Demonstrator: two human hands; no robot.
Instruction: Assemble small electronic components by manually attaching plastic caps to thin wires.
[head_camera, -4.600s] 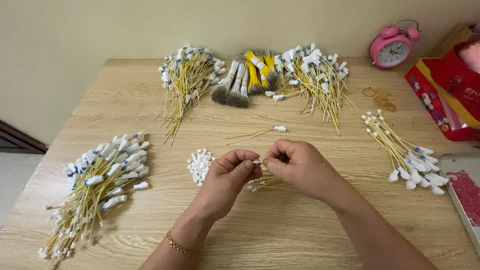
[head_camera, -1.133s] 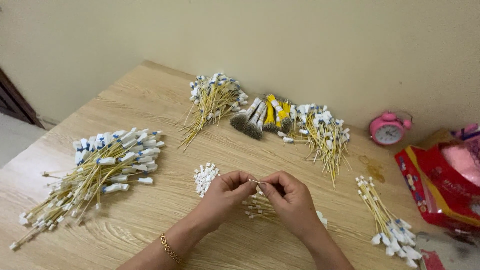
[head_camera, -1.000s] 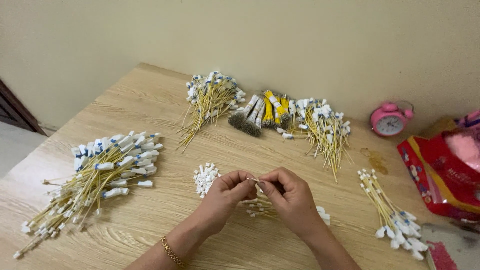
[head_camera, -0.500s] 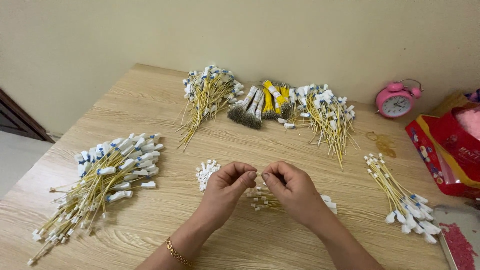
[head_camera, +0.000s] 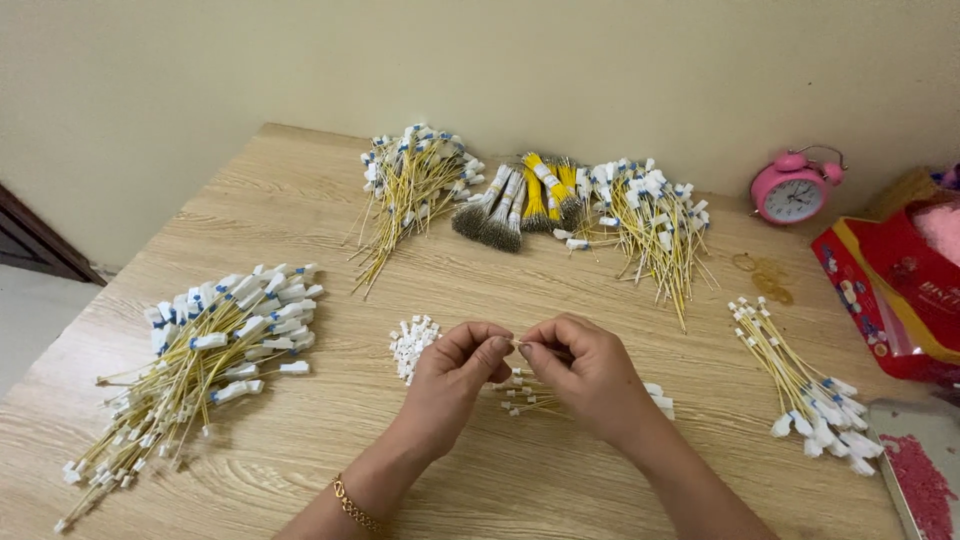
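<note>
My left hand (head_camera: 452, 372) and my right hand (head_camera: 583, 372) meet fingertip to fingertip above the middle of the wooden table (head_camera: 560, 480). Together they pinch one thin yellow wire with a small white connector (head_camera: 517, 345) at its end. Under my hands lie a few loose yellow wires (head_camera: 522, 393). A small heap of white connectors (head_camera: 411, 340) sits just left of my left hand. A few more white connectors (head_camera: 658, 398) lie right of my right wrist.
A big pile of yellow wires with white connectors (head_camera: 195, 355) lies at the left, a smaller one (head_camera: 805, 385) at the right. Two more piles (head_camera: 410, 190) (head_camera: 655, 220) and bundled wires (head_camera: 520, 200) are at the back. A pink alarm clock (head_camera: 793, 187) and red bag (head_camera: 900, 290) stand right.
My hands stay together at the table's middle, working the same wire. The view has shifted slightly as my head moved.
</note>
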